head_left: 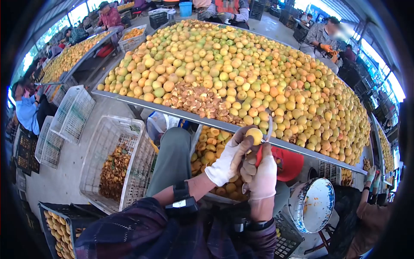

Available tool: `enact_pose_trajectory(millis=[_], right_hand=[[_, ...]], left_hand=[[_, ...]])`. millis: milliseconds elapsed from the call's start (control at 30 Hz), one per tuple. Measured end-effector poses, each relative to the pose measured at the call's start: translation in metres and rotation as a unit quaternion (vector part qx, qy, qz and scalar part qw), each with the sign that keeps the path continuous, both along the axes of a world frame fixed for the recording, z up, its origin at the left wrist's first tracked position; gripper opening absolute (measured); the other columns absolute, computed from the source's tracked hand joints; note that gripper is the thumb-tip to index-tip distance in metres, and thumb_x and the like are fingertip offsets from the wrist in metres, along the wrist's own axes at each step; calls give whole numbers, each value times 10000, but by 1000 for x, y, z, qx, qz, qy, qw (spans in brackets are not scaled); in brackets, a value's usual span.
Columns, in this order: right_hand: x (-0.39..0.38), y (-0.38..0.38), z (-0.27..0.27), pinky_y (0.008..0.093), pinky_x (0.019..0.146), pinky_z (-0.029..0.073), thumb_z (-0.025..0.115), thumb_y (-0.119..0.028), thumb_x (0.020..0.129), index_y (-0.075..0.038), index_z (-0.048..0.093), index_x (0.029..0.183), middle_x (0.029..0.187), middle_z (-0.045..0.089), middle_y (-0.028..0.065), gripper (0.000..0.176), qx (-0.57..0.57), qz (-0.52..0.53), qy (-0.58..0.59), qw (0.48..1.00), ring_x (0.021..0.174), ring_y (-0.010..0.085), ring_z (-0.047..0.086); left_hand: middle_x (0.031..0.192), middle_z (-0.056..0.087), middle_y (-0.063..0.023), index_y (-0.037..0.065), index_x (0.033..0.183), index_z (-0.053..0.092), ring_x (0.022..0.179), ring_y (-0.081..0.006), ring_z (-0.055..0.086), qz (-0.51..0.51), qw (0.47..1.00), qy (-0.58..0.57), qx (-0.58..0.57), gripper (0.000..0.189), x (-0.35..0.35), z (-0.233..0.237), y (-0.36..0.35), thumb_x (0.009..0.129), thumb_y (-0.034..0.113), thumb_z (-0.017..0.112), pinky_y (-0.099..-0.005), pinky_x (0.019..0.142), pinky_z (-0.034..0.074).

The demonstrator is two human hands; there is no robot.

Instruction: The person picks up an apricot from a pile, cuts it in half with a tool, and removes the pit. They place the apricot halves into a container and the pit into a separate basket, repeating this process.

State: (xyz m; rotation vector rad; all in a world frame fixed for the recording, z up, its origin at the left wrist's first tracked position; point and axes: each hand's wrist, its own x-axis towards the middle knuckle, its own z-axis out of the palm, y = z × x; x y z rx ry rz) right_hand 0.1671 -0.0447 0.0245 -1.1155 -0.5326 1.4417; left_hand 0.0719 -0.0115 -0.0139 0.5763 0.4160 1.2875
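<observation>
My left hand (pixel 233 157), in a white glove with dark, stained fingers, is closed on a yellow fruit (pixel 254 136) above the table's front edge. Close beside it on the right, my right hand (pixel 261 172), also gloved, is closed round a tool with a red handle (pixel 259 155). The tool's thin curved metal blade (pixel 270 126) points up, next to the fruit. Behind both hands spreads a large heap of yellow and orange fruit (pixel 241 69), with a pile of brown pits (pixel 198 101) near the front edge. Halved fruit (pixel 211 146) fills a crate below my hands.
A white crate (pixel 129 190) with brown scraps stands at the left, near empty crates (pixel 73 114). A paint-stained bucket (pixel 317 205) is at the right, by a red object (pixel 290 164). Dark crates (pixel 60 233) hold fruit at lower left. Several people sit around other tables.
</observation>
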Motion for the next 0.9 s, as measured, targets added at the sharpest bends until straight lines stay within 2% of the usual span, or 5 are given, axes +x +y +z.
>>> enact_pose_trajectory(millis=[100, 367, 467, 567, 900], right_hand=[[3, 19, 5, 235, 309, 247, 390, -373, 994, -105, 491, 812, 557, 430, -16, 340, -13, 67, 85, 994, 352, 89, 356], [23, 85, -36, 440, 628, 494, 583, -179, 893, -65, 549, 979, 841, 625, 174, 147, 169, -74, -747, 639, 734, 388, 619], [65, 104, -50, 390, 645, 501, 600, -139, 859, -41, 536, 997, 821, 606, 132, 181, 141, -152, -724, 658, 720, 292, 636], [64, 92, -34, 242, 544, 425, 537, -173, 944, -7, 548, 1073, 694, 519, 11, 210, 91, -90, -381, 916, 610, 90, 494], [0, -20, -37, 275, 610, 472, 514, -226, 976, -4, 532, 1156, 753, 591, 99, 287, 164, -5, -420, 893, 651, 137, 576]], left_hand=[[1072, 573, -20, 62, 1263, 468, 915, -101, 542, 27, 999, 29, 22, 457, 4, -1, 16, 905, 285, 644, -238, 815, 458], [1055, 614, -27, 86, 1184, 522, 968, -144, 584, 121, 992, -19, -33, 371, 17, -18, 69, 890, 269, 658, -242, 820, 446], [1118, 620, -52, 78, 1184, 527, 1036, -194, 586, 147, 988, -40, -5, 377, 6, -13, 79, 916, 331, 610, -301, 883, 427], [1242, 595, -91, 90, 1221, 537, 1134, -233, 558, -51, 988, -114, -90, 447, -6, -25, 72, 942, 437, 503, -450, 961, 383], [1184, 612, -91, 60, 1244, 528, 1085, -218, 586, -117, 979, -153, -62, 447, -25, -23, 17, 912, 352, 592, -357, 911, 463]])
